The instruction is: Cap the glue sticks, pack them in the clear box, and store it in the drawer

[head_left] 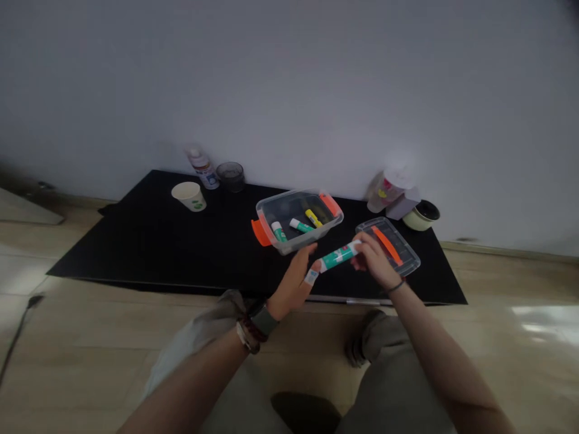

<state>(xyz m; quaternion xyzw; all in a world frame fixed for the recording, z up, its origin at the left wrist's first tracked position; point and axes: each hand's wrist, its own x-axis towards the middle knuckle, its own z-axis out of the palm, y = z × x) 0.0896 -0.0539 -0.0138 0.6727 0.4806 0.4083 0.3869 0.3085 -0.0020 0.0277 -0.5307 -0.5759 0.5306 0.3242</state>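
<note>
My right hand (373, 259) grips a large green and white glue stick (338, 257) by its white upper-right end, and the stick lies at a slant between my hands. My left hand (294, 280) has its fingers stretched apart, with the thumb at the stick's lower end; a white wrap (311, 276) with pale blue print is on that thumb. Just beyond is a clear plastic box (293, 246) with orange latches, its top uncovered. Inside it are two smaller green and white glue sticks (301, 226) and a yellow tube (313, 218). Beside my right hand lies the clear lid (411, 256) with its orange handle (388, 245).
On the black table (131, 241) stand a paper cup (190, 197), a spray bottle (204, 169) and a dark glass bowl (230, 176) at left. At back right are a clear plastic cup (384, 190), a pale box (402, 205) and a cream pot (420, 218). A wall runs behind.
</note>
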